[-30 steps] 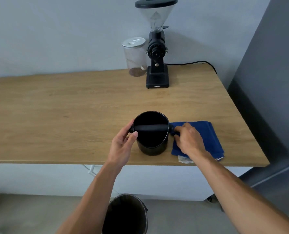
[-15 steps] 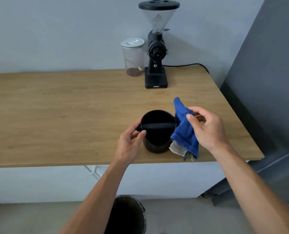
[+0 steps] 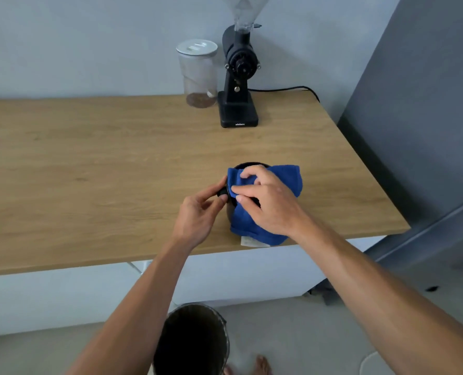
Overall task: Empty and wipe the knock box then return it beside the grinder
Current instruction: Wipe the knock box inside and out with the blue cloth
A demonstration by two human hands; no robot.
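The black knock box (image 3: 248, 165) stands upright near the front edge of the wooden counter (image 3: 103, 169); only its far rim and left side show. A blue cloth (image 3: 289, 177) is draped over its mouth and down its front. My right hand (image 3: 265, 201) presses the cloth onto the top of the box. My left hand (image 3: 199, 215) grips the box's left side at the end of its bar. The black grinder (image 3: 238, 85) stands at the back of the counter, well apart from the box.
A clear jar (image 3: 197, 74) with a white lid stands just left of the grinder. The grinder's cable (image 3: 284, 89) runs right along the wall. A dark bin (image 3: 195, 339) sits on the floor below the counter edge. A grey cabinet (image 3: 425, 104) bounds the right side.
My right hand lifted the blue cloth off the counter, carried it left and laid it over the knock box's mouth. My left hand stayed on the box's left side.
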